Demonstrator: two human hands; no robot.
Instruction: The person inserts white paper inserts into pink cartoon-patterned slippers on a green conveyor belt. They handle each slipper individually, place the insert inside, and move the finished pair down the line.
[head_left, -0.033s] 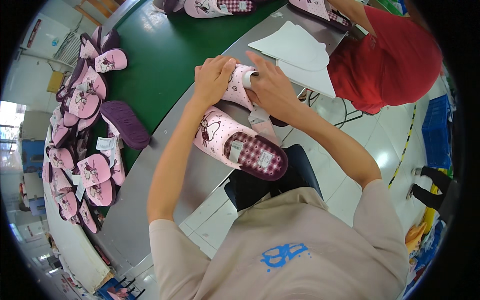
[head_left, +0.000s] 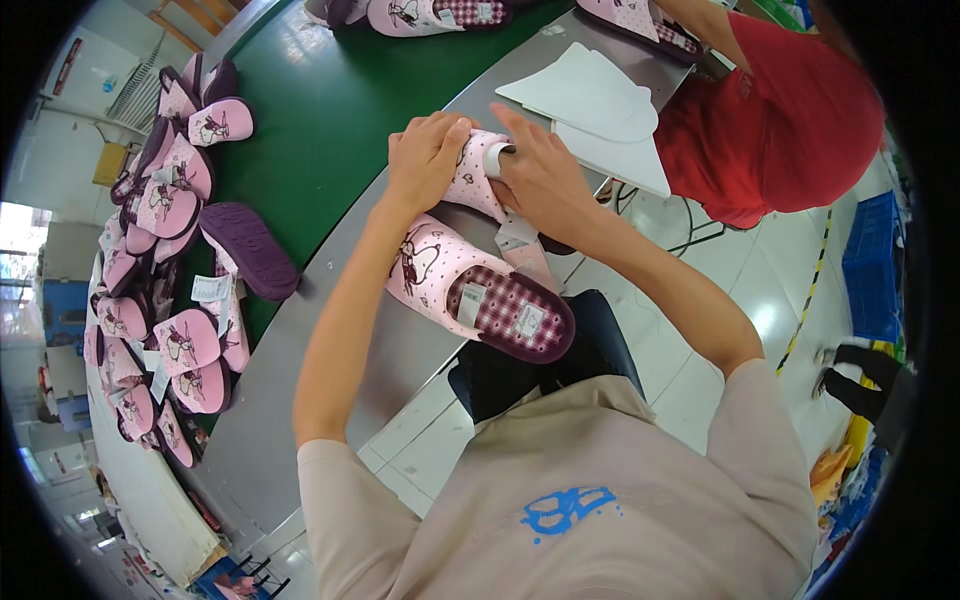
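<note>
My left hand (head_left: 425,165) is closed over the toe end of a pink slipper (head_left: 474,185) with small printed hearts and dots. My right hand (head_left: 550,180) grips the same slipper at its opening, index finger raised and other fingers partly hidden inside. Beside those fingers, a curved white piece (head_left: 494,160) shows at the slipper's opening. Nearer to me a second pink slipper (head_left: 432,262) lies sole down, its checked insole and dark purple heel hanging over the table edge. A pale tag (head_left: 516,236) hangs between the two slippers.
Many pink slippers (head_left: 165,210) crowd the left of the green belt (head_left: 330,110); a purple sole (head_left: 250,250) faces up there. White shaped sheets (head_left: 600,95) lie on the metal table (head_left: 300,400). A person in red (head_left: 770,120) works at right. A blue crate (head_left: 873,265) stands beyond.
</note>
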